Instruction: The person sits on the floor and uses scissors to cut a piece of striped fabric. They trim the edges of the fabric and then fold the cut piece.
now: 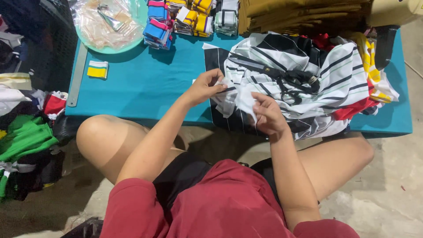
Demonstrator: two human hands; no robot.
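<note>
A soft, matt white cloth piece (240, 94) is pinched between the left hand (205, 86) and the right hand (266, 115). Woven, matt cloth is seen in the black-and-white striped fabric pile (308, 66) at centre right. The teal table cover (145, 83) appears smooth and matt. Crinkled, glossy clear plastic (105, 22) is seen at upper left, and dull metal in the ruler (77, 77). The floor (387, 194) looks like rough concrete.
</note>
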